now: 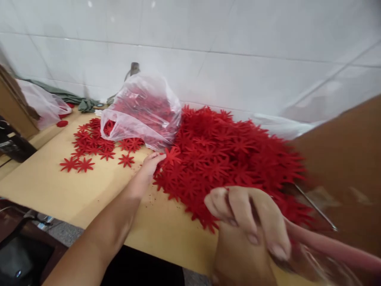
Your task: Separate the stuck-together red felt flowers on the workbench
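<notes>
A large heap of red flower-shaped cutouts [226, 155] with narrow petals lies on the tan tabletop [98, 194]. My left hand [152, 163] reaches to the heap's left edge. Its fingers are closed on one red flower cutout [173, 156], brighter than those behind. In the foreground, close to the camera, is my right hand [247, 210], fingers curled. A long pink rod-like thing [327, 243] runs from it toward the right edge, and clear plastic shows beneath. What the right palm holds is partly hidden.
A translucent plastic bag [145, 111] of red cutouts stands behind my left hand. Loose flower cutouts [92, 141] lie left of it. A brown cardboard panel [348, 159] and thin metal rod [315, 207] are at right. A tiled wall [190, 71] closes the back.
</notes>
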A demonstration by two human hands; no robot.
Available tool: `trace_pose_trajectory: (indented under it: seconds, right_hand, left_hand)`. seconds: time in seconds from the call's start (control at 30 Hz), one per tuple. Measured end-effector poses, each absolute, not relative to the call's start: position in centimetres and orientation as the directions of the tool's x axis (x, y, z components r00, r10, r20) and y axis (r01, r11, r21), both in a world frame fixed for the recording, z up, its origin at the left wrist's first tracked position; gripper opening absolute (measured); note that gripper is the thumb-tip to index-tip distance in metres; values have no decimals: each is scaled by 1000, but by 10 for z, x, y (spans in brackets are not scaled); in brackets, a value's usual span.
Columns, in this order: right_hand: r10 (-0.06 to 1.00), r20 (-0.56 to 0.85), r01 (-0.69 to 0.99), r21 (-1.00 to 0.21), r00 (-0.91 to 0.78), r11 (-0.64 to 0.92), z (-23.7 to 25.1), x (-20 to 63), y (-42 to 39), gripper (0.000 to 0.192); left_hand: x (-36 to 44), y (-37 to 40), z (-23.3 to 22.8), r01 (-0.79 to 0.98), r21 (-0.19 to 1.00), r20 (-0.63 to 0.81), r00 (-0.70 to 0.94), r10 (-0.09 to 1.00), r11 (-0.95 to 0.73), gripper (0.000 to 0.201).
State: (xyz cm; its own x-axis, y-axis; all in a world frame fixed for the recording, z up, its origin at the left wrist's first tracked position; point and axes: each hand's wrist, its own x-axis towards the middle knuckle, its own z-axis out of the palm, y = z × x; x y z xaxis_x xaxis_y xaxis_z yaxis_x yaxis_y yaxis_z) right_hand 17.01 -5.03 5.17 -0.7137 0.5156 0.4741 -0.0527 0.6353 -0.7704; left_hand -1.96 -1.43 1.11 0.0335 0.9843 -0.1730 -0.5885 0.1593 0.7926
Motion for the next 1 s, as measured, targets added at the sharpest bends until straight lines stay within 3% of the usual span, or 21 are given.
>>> trace_pose_trajectory:
  seconds: [0.07,0.13,0.2,0.27,0.33,0.43,0.67,1.0]
  right_hand:
    - [527,554,-219,-794,-645,567,57,167,-51,67]
    - [711,555,-331,-831,-432,448,60,156,-48,57]
    - [893,424,-218,-896,-152,388,57,142,-40,44]
    - [949,309,-69,-947,57,312,47,128,-30,36]
    - [968,222,-4,-975,117,224,34,115,-23,40]
    - [987,155,-19,-988,51,156,22,102,-21,42]
    - [973,176,2,-984,151,178,17,99,-23,29]
    - [895,156,-50,-980,417,194,10,120,-5,37]
  left_hand:
    - [-19,-14,10,-575,804,-158,41,987,153,18]
    - [-18,-15,10,-556,818,-143,53,988,148,20]
    - [-18,-16,11,-541,829,-127,66,990,143,23]
    - [-18,-16,13,-539,832,-105,74,992,128,25]
    - [-17,-16,15,-526,842,-83,91,992,119,26]
    - [-16,-15,18,-450,887,-58,111,992,102,27]
    - [-9,-14,15,-308,951,-14,80,997,39,24]
    - [-9,-9,7,-307,950,-60,-21,998,50,16]
